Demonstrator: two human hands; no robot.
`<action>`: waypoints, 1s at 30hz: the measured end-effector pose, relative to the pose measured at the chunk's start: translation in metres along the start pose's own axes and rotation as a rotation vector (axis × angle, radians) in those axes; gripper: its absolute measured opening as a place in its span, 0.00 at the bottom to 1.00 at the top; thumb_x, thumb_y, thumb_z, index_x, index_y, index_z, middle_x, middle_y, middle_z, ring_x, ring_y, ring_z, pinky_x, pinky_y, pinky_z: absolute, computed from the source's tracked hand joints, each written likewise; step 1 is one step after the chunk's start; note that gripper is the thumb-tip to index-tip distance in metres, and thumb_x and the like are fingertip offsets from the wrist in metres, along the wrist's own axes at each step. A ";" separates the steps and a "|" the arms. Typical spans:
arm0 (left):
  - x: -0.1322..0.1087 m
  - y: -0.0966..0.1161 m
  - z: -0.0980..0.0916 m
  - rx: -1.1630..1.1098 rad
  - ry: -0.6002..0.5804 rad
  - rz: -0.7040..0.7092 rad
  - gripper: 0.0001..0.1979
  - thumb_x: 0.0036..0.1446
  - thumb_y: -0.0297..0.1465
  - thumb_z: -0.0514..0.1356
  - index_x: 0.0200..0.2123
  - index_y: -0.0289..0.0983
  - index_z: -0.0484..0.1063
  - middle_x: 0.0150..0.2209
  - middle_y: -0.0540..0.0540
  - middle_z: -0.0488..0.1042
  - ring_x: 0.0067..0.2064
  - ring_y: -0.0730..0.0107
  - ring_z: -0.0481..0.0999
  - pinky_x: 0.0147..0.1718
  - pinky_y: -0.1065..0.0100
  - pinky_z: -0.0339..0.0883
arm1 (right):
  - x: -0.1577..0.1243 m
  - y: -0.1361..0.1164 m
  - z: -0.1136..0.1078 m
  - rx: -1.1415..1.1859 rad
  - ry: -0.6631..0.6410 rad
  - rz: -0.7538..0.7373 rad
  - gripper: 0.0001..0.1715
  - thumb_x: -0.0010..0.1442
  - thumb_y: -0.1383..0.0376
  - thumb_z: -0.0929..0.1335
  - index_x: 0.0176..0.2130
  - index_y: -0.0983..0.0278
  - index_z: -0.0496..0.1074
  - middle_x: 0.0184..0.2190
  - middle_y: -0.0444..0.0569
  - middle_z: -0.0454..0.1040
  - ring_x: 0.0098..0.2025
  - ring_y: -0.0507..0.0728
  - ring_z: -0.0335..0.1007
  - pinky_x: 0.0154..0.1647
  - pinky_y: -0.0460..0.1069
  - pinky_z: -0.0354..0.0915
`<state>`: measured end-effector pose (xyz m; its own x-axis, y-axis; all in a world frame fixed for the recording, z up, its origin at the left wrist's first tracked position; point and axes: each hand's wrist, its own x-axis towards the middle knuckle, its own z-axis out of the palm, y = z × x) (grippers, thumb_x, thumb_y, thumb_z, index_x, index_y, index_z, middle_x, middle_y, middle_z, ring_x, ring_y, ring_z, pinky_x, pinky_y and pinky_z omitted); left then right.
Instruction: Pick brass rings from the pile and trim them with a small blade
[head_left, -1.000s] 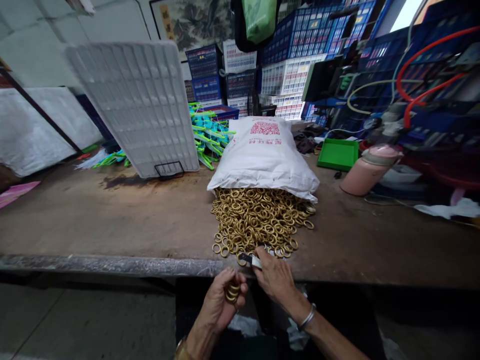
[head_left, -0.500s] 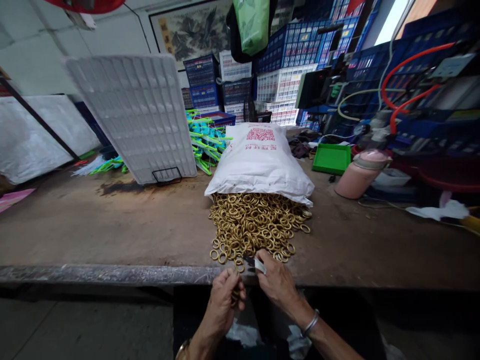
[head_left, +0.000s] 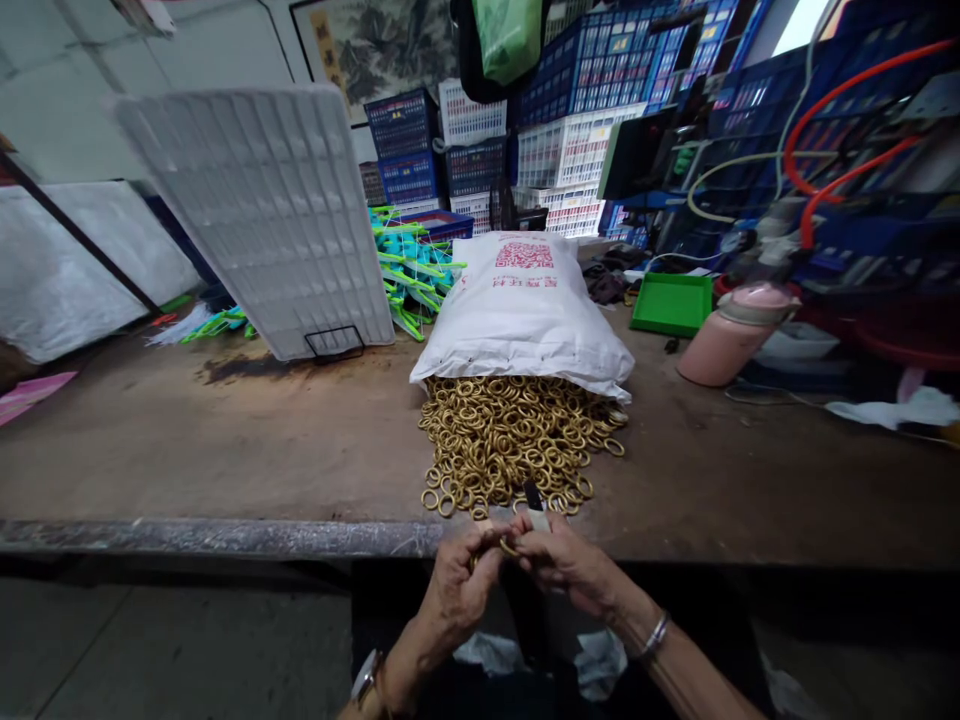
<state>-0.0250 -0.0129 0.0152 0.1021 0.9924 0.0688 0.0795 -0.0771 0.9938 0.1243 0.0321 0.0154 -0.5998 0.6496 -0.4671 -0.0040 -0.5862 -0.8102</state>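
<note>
My left hand (head_left: 456,578) is closed, with gold-coloured rings in its fingers, most of them hidden. One gold ring (head_left: 508,547) shows between my two hands, where the fingertips meet just in front of the table edge. In my closed right hand (head_left: 574,568) is a narrow dark blade-like tool (head_left: 533,496) with a white wrapping; its tip points up toward the rings. Right beyond my hands lies a heap of gold rings (head_left: 510,440), spilling from the mouth of a white woven sack (head_left: 517,325) with red print.
A pale ribbed panel (head_left: 262,220) leans upright at the left, beside bright green and turquoise plastic pieces (head_left: 412,270). To the right stand a green tray (head_left: 672,306) and a pink bottle (head_left: 731,340). Blue and white crates (head_left: 585,70) are stacked behind the wooden table (head_left: 225,450).
My hands have come together and now meet at the fingertips over a ring. The tool in my right hand has turned so its dark tip points upward. The view has shifted slightly.
</note>
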 end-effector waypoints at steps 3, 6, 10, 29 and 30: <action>-0.001 -0.002 0.001 0.006 0.029 -0.024 0.10 0.53 0.32 0.54 0.36 0.38 0.74 0.32 0.45 0.74 0.32 0.66 0.70 0.33 0.70 0.61 | 0.000 0.002 0.001 0.031 -0.026 0.025 0.10 0.45 0.64 0.63 0.30 0.62 0.57 0.18 0.33 0.61 0.12 0.41 0.38 0.13 0.41 0.36; 0.000 -0.004 0.000 0.031 0.067 -0.034 0.09 0.53 0.33 0.55 0.33 0.37 0.74 0.27 0.46 0.73 0.28 0.69 0.67 0.30 0.71 0.59 | 0.004 0.006 0.003 -0.094 0.040 -0.011 0.10 0.50 0.58 0.62 0.28 0.62 0.57 0.16 0.34 0.59 0.11 0.42 0.37 0.12 0.41 0.36; 0.001 -0.002 0.000 0.019 0.110 -0.052 0.09 0.52 0.34 0.56 0.29 0.36 0.74 0.23 0.48 0.71 0.25 0.71 0.65 0.27 0.72 0.57 | 0.011 0.013 0.003 -0.374 0.217 -0.230 0.18 0.52 0.51 0.60 0.24 0.63 0.59 0.15 0.36 0.58 0.15 0.44 0.47 0.15 0.42 0.46; -0.002 -0.005 0.008 -0.474 0.032 -0.413 0.16 0.50 0.43 0.56 0.28 0.35 0.61 0.20 0.54 0.63 0.15 0.84 0.57 0.13 0.79 0.45 | 0.012 0.016 0.000 -0.616 0.407 -0.386 0.18 0.56 0.56 0.57 0.21 0.63 0.61 0.17 0.41 0.63 0.22 0.50 0.59 0.25 0.45 0.55; -0.002 -0.005 0.008 -0.468 0.044 -0.414 0.16 0.50 0.43 0.56 0.28 0.36 0.60 0.20 0.55 0.63 0.15 0.85 0.57 0.13 0.79 0.45 | 0.011 0.018 -0.001 -0.687 0.430 -0.395 0.17 0.56 0.57 0.57 0.21 0.63 0.61 0.18 0.41 0.63 0.23 0.50 0.59 0.26 0.45 0.55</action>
<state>-0.0174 -0.0152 0.0096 0.1138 0.9349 -0.3361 -0.3399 0.3545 0.8711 0.1183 0.0293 -0.0044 -0.3042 0.9483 -0.0902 0.4155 0.0469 -0.9084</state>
